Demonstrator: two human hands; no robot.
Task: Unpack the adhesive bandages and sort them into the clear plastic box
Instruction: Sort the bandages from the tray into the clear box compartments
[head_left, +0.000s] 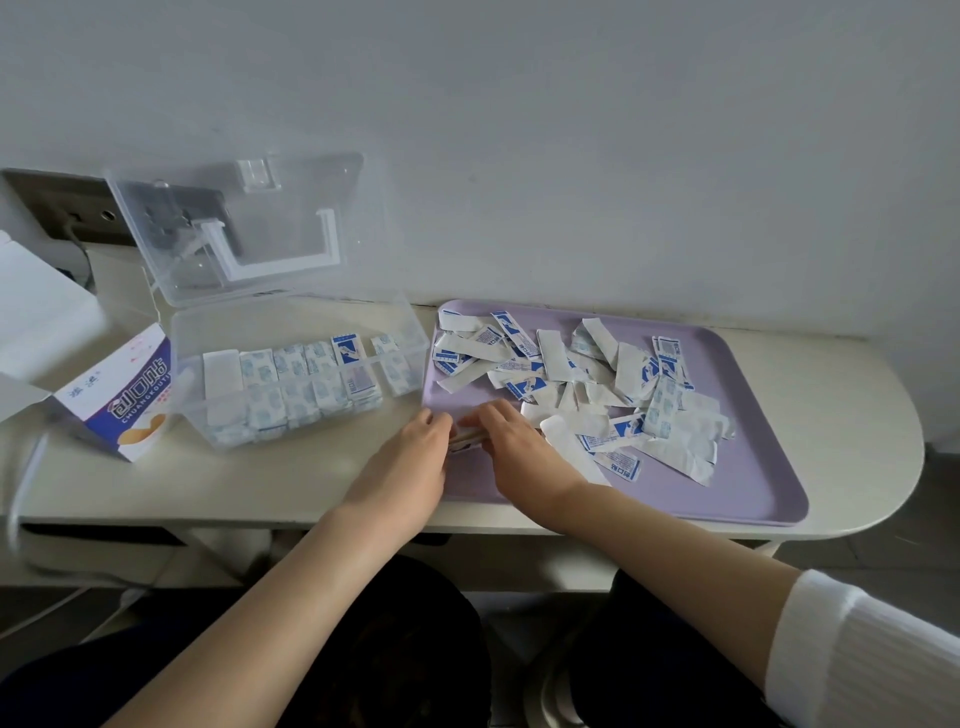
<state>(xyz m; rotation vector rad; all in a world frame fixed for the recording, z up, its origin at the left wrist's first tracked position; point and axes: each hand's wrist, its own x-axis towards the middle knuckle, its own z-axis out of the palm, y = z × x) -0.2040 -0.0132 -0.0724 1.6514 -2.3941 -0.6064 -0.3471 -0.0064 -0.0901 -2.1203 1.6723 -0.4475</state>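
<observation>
At the tray's near corner: our left hand (415, 441) and right hand (511, 441) pinch one small stack (467, 438) between them; we judge, to square it.
Clear box (291, 322): open just beside, rows already filed.
Loose bandages (587, 364): heaped on the purple tray (753, 441).

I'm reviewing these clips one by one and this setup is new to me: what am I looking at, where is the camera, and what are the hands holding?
There is no machine here. A person works with bare hands, and the single picture comes from a camera worn on their head, looking down at a pale table. The left hand and right hand meet at the near left part of a purple tray and appear to pinch a small stack of bandages between them. Many more wrapped bandages lie in a loose pile on the tray. Left of it stands the clear plastic box, its lid tipped open, with rows of bandages already inside. Further left lies an opened cardboard carton.
</observation>
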